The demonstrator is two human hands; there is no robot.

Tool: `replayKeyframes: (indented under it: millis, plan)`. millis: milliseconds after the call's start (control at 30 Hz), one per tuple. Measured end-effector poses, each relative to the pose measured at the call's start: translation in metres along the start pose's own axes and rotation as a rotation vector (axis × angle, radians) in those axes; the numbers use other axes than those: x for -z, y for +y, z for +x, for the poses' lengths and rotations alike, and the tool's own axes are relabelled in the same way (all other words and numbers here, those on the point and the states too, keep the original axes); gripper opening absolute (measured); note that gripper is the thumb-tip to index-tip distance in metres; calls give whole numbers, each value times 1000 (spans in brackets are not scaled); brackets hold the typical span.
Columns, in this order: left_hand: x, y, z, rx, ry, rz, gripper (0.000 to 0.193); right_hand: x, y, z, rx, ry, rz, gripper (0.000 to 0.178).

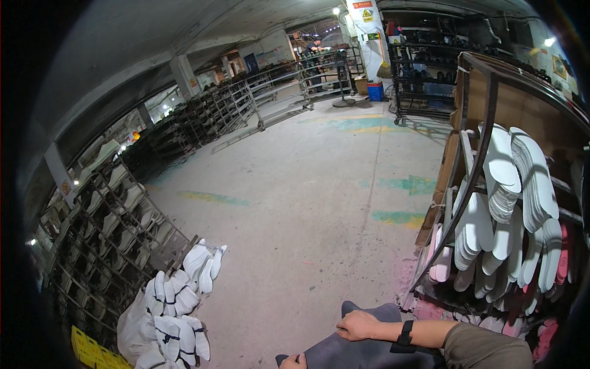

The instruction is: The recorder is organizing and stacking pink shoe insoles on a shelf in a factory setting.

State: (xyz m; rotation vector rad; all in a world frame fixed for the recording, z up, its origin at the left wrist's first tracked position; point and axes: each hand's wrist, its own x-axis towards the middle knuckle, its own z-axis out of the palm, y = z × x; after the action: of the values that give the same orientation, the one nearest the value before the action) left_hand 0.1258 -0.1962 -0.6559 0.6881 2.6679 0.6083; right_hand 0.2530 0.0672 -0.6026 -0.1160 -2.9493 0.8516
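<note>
A dark grey sheet of limp material (329,353), perhaps cloth or leather, spreads across the bottom of the head view. My right hand (356,325) is closed on its upper part, fingers curled under and a black band around the wrist. At the bottom edge, my left hand (294,361) shows only in part, its bent fingers and thumb at the sheet's left corner. Both hands are low, in front of my body. The sheet's lower part is cut off by the picture edge and my right forearm.
On the right stands a metal rack (490,101) hung with stacks of white insoles (533,178). Strapped white bundles (175,338) lie at lower left beside a shoe rack (110,221) and yellow crate (95,350). Farther off are rail carts (279,92), a blue bin (375,92) and a person (314,49).
</note>
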Motion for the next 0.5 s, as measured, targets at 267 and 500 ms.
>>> replayKeyframes:
  millis: [267, 500]
  plan:
    - [5, 6, -3, -6, 7, -24, 50, 3, -1, -1, -58, -22, 2, 33]
    - [2, -2, -3, -21, 45, -49, 46, 5, -5, 3, -23, -59, -16, 32]
